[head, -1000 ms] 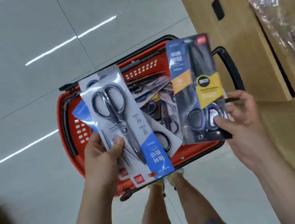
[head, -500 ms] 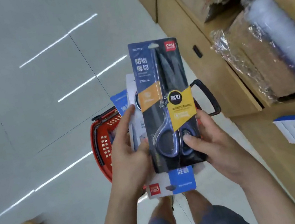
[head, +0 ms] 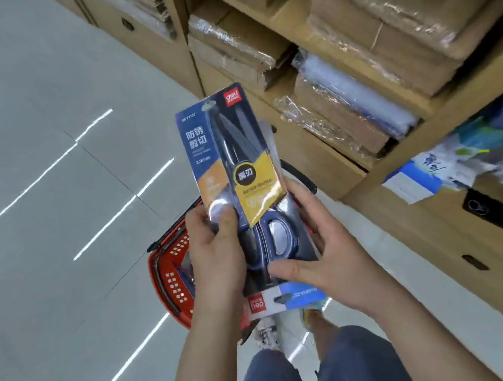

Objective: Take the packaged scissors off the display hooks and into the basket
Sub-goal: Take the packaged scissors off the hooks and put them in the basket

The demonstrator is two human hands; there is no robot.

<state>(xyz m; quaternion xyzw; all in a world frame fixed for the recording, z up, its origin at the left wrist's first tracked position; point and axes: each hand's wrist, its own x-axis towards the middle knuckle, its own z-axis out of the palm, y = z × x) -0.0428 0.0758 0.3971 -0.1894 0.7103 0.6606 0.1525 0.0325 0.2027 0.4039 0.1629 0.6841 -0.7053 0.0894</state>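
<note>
1. Your left hand [head: 218,256] grips the stack of packs from its left edge. The thumb is pressed over the front near the scissor handles and the fingers are curled out of sight behind.
2. Your right hand [head: 333,260] clamps the opposite edge. Its thumb lies across the bottom of the front card and its fingers wrap round the right side. Neither hand has anything free.
3. The dark scissors pack [head: 231,160] sits on top, held almost upright with its hang-hole end up and leaning slightly left. Behind it is a second pack [head: 295,296], turned the other way up, whose red-and-blue end sticks out below your hands. I cannot tell whether more packs lie between them.
4. Holding both edges looks like a way to square the cards into one bundle. Glossy blister packs slide on each other, and a pinch from both sides stops them fanning out.
5. The red basket [head: 170,271] stands on the floor [head: 36,161] beneath your hands, largely hidden by them. The packs are above it, not in it.
6. The shelf [head: 290,15] to your right carries film-wrapped cardboard bundles [head: 238,45], well apart from the packs.
7. The likely next move is to lower the bundle over the basket and let go with both hands together, so the stack drops flat.
</note>
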